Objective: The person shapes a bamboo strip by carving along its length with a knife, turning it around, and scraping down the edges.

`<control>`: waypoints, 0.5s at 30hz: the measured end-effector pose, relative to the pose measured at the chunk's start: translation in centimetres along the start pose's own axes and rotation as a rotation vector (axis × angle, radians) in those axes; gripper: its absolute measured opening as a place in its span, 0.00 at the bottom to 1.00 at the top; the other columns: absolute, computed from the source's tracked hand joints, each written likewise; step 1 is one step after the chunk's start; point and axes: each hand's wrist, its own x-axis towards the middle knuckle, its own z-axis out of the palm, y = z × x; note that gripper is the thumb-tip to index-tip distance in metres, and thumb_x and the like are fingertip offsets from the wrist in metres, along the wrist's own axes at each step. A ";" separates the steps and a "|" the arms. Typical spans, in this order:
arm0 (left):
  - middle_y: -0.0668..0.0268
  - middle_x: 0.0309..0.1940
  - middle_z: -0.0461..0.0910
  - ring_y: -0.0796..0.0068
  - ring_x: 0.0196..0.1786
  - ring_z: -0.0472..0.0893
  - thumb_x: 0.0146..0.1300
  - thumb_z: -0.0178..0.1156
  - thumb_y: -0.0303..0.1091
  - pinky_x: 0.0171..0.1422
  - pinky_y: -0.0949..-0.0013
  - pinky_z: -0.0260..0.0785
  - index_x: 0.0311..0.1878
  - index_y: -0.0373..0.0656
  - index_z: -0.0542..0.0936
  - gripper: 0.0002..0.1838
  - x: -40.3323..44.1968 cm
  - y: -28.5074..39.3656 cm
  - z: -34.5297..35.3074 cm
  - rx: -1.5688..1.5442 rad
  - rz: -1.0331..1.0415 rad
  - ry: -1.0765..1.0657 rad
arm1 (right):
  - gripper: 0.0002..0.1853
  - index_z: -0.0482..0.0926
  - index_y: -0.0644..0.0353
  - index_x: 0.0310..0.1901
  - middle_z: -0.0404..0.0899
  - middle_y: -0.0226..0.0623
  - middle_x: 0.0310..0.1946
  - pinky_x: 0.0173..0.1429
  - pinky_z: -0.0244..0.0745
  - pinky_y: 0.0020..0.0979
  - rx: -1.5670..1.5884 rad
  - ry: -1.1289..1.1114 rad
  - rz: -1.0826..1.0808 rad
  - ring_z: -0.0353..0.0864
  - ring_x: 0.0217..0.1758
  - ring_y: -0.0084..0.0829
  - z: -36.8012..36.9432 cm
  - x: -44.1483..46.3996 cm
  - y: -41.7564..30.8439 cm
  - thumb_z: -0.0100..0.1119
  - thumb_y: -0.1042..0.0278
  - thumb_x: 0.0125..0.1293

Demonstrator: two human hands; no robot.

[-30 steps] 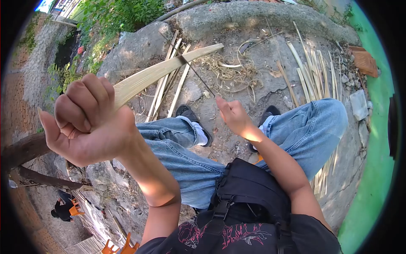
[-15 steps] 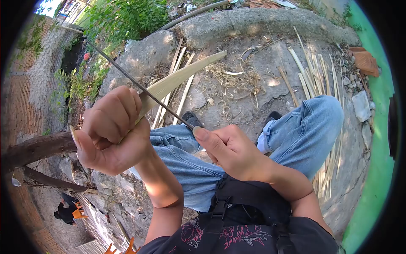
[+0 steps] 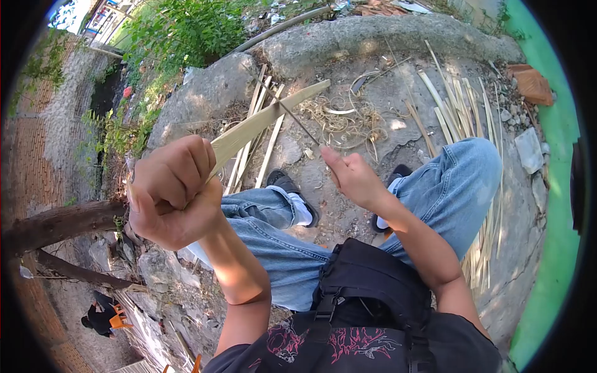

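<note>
My left hand (image 3: 174, 193) is closed around a pale, flat bamboo strip (image 3: 245, 133), which points up and to the right and narrows to a rounded tip. In my right hand (image 3: 356, 180) is a long, thin, dark tool (image 3: 303, 128), perhaps a knife seen edge-on. Its handle is hidden by my fingers. The tool crosses the strip between the middle and the tip and seems to touch it there. Both hands are held in front of me, above my knees.
Curled shavings (image 3: 348, 121) litter the ground ahead. Long pale strips (image 3: 457, 115) lie at the right, and more strips (image 3: 270, 146) lie ahead. A dark wooden pole (image 3: 68, 224) juts in from the left. Farther off at lower left, a person (image 3: 99, 317) sits on an orange chair.
My right hand has moved forward and to the right with the dark tool. The crossing point has slid from near my left fist toward the strip's tip. My left hand has shifted slightly.
</note>
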 end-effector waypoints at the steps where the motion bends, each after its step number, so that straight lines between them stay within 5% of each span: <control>1: 0.73 0.07 0.50 0.81 0.13 0.47 0.69 0.40 0.47 0.19 0.72 0.36 0.10 0.50 0.53 0.29 0.3 -0.1 0.0 -0.002 0.009 -0.015 | 0.37 0.63 0.62 0.10 0.56 0.24 0.08 0.19 0.50 0.30 0.040 -0.035 -0.084 0.54 0.15 0.17 0.8 -1.1 -1.8 0.44 0.41 0.72; 5: 0.74 0.07 0.49 0.81 0.12 0.46 0.68 0.41 0.46 0.17 0.72 0.36 0.10 0.49 0.53 0.28 0.8 0.0 0.6 0.009 0.007 -0.089 | 0.37 0.64 0.63 0.09 0.55 0.24 0.07 0.18 0.48 0.31 0.108 -0.153 -0.160 0.53 0.14 0.17 1.2 -4.7 -7.4 0.46 0.40 0.71; 15: 0.71 0.07 0.49 0.79 0.10 0.48 0.64 0.45 0.37 0.14 0.72 0.37 0.10 0.46 0.51 0.26 0.1 -0.1 0.1 0.006 0.040 -0.082 | 0.37 0.62 0.61 0.08 0.52 0.22 0.07 0.17 0.45 0.30 0.051 -0.146 -0.185 0.50 0.14 0.16 -0.5 -2.1 -4.1 0.47 0.42 0.71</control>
